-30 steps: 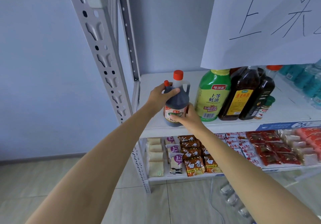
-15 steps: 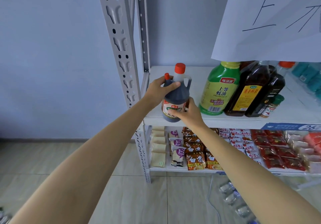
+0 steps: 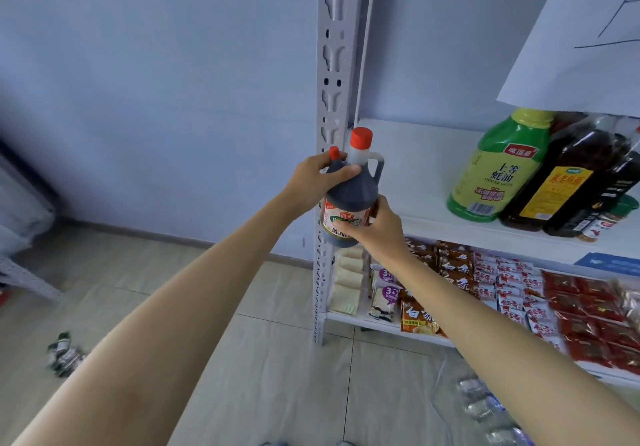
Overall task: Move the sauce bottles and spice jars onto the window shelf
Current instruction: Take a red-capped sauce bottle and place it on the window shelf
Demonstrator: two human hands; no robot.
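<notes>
Two bare, sleeveless forearms

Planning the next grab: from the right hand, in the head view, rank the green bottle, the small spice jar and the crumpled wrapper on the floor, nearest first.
1. Green bottle, on the shelf, right of the right hand.
2. Small spice jar, farther right, shelf edge.
3. Crumpled wrapper, far left on the floor.

Both hands hold the vinegar bottle [image 3: 349, 199] before the shelf post [image 3: 334, 64]. Oyster sauce bottle [image 3: 498, 168] stands on the shelf [image 3: 415, 154], right. Snack packets [image 3: 519, 283] lie below.
</notes>
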